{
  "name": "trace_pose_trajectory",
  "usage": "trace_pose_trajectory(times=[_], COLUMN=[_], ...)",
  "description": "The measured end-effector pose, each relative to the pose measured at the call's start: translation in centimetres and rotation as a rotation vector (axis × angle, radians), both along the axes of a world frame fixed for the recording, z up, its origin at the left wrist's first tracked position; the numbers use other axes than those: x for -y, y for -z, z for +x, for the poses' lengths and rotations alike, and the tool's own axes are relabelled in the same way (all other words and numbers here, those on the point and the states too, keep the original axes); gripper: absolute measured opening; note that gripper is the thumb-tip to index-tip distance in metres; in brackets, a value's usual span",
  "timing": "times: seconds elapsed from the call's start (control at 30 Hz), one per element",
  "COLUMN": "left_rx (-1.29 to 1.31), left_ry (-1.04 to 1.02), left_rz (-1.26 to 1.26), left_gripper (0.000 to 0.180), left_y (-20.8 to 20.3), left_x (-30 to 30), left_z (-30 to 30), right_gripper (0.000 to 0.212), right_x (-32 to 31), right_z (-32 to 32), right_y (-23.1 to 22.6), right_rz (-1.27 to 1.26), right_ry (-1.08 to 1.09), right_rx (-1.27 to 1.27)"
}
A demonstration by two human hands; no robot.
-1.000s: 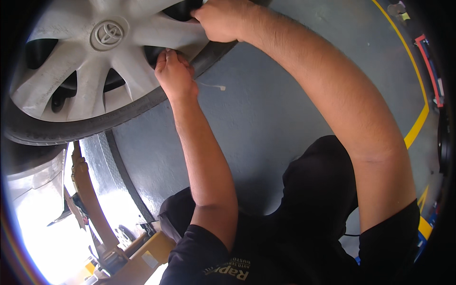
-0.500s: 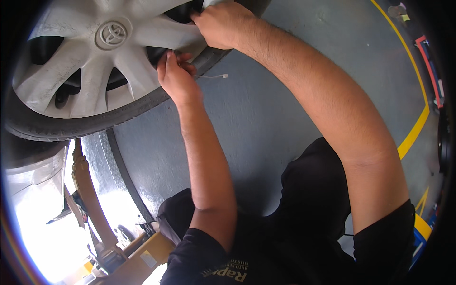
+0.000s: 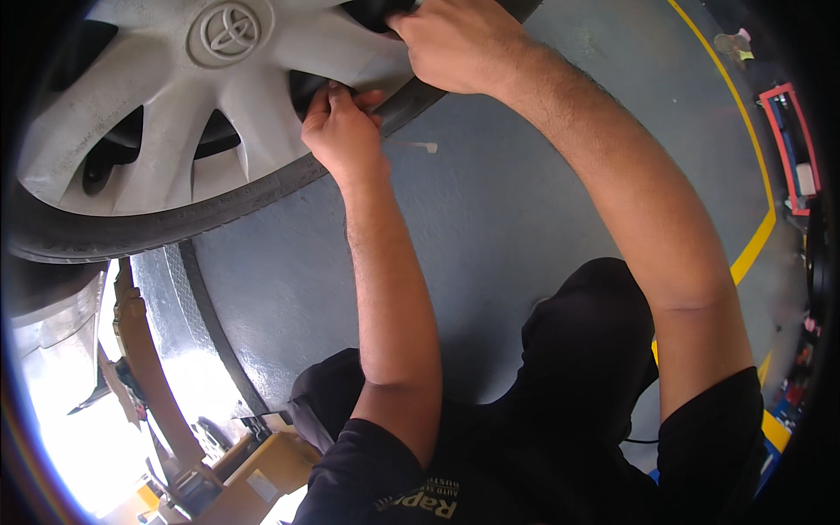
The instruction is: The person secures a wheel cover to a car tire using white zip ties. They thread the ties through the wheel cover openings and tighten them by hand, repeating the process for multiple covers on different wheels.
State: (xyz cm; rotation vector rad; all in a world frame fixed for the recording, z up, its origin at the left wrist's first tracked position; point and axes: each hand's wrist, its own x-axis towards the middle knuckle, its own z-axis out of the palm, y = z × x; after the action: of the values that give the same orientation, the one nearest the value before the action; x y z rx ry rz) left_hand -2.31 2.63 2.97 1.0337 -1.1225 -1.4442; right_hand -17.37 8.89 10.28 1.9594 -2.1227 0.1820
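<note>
Presently, in the head view, a grey floor (image 3: 490,219) is being bordered on the right by a yellow line (image 3: 754,246), and the lower left is being washed out by bright light. Near the right edge, a red-framed tray (image 3: 778,149) is being partly lost in the dark rim. A brown upright bar (image 3: 153,367) and a tan box-shaped part (image 3: 271,468) are being lit at lower left. The upper left is being occupied by a grey wheel cover (image 3: 197,80), ringed by a dark tyre (image 3: 175,224). Floor is being blocked from sight by the right forearm (image 3: 612,166) and a dark-clothed knee (image 3: 582,328).

At a spoke opening (image 3: 304,87), the fingers of the left hand (image 3: 346,131) are being held bunched; a thin pale strip (image 3: 424,147) is being extended beside them. The right hand (image 3: 459,44) is being held, fingers bent, at the cover's edge. What either is grasping cannot be told.
</note>
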Motion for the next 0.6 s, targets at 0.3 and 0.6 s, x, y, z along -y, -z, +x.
trace_pose_trajectory(times=[0.3,0.6], left_rx=[-0.1,-0.147], left_ry=[0.062,0.015], left_rz=[-0.007,-0.007], left_gripper=[0.026,0.023], left_y=[0.2,0.1], left_x=[-0.3,-1.6], left_z=[0.5,0.4], right_gripper=[0.023,0.023], right_x=[-0.5,-0.2], right_z=[0.6,1.1], right_y=[-1.2,0.3], right_rz=[-0.136,-0.148], right_ry=[0.035,0.136], right_rx=[-0.1,-0.107])
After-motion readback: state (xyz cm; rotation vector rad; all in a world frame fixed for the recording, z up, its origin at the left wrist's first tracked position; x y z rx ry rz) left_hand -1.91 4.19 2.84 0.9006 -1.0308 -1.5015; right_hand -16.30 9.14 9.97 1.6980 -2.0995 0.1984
